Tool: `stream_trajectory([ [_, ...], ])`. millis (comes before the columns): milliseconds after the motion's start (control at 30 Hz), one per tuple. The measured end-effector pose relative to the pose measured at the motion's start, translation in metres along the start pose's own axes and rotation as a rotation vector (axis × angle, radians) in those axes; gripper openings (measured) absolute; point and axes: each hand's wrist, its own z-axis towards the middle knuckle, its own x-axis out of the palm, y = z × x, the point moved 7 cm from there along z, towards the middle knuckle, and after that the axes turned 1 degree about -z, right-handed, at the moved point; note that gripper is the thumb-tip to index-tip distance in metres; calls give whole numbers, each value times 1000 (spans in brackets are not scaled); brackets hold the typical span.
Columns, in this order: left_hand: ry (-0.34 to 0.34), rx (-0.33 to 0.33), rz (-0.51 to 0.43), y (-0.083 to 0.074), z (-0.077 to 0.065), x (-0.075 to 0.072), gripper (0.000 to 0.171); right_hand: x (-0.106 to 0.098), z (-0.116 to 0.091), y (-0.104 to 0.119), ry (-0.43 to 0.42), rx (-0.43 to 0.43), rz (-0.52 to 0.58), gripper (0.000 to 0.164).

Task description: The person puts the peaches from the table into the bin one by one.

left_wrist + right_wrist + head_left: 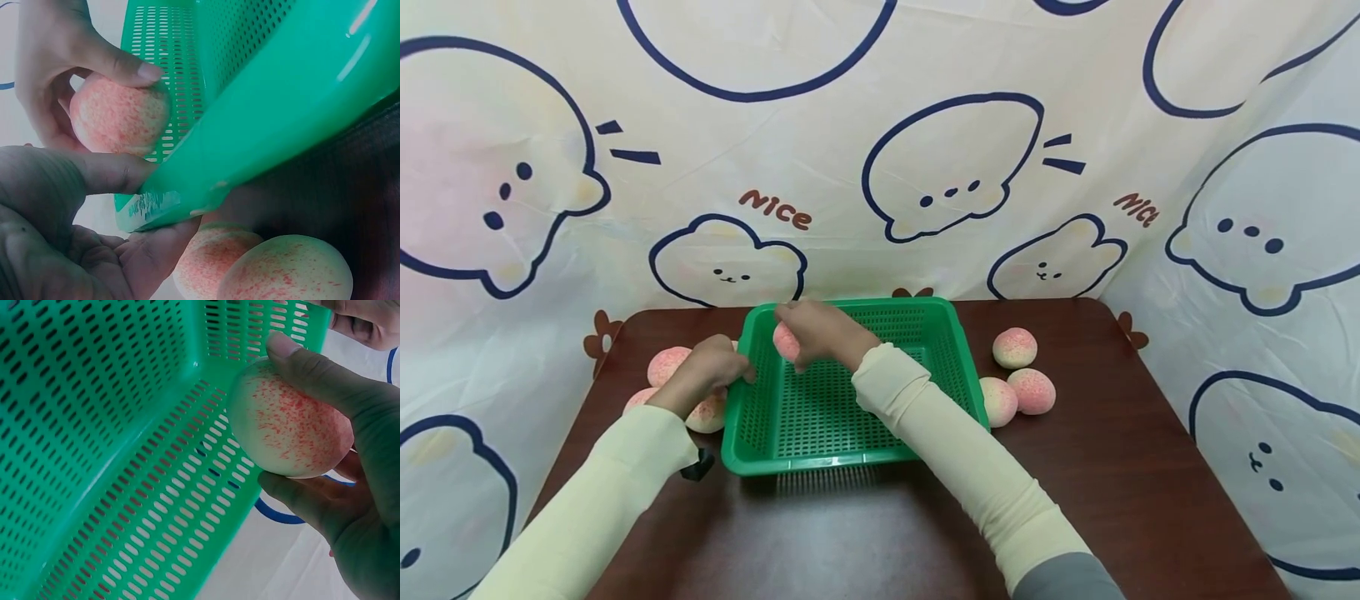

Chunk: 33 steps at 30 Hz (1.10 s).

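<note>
A green plastic basket (850, 457) with slotted walls stands on the dark table. My left hand (711, 371) pinches its left rim between thumb and fingers, as the left wrist view shows. Over the basket's back left corner, my right hand (823, 332) holds a pink and cream peach (294, 422), thumb on one side and fingers on the other. The part of the basket floor that shows has no peach on it. Beside the left rim lie several peaches (668, 365), partly hidden by the left hand and forearm; two peaches (287, 269) show below that hand in the left wrist view.
Three more peaches (1015, 347) lie to the right of the basket, one close against its wall. The brown tabletop (1112, 467) ends at a patterned cloth (925, 267) behind and at the sides. A black wrist strap part (698, 465) hangs under the left sleeve.
</note>
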Motion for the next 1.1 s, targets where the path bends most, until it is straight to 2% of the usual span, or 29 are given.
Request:
stream_trajectory([
  [300, -8, 10, -38, 4, 2, 1, 11, 12, 11, 5, 1, 10, -80, 79],
  [467, -12, 12, -46, 3, 2, 0, 14, 18, 13, 6, -16, 6, -66, 77],
  [700, -6, 11, -35, 1, 1, -1, 28, 30, 17, 3, 11, 48, -76, 81],
  [933, -11, 12, -30, 0, 0, 1, 26, 44, 21, 4, 32, 65, -130, 78],
  [1100, -13, 14, -36, 1, -1, 0, 23, 47, 22, 7, 16, 64, -150, 78],
])
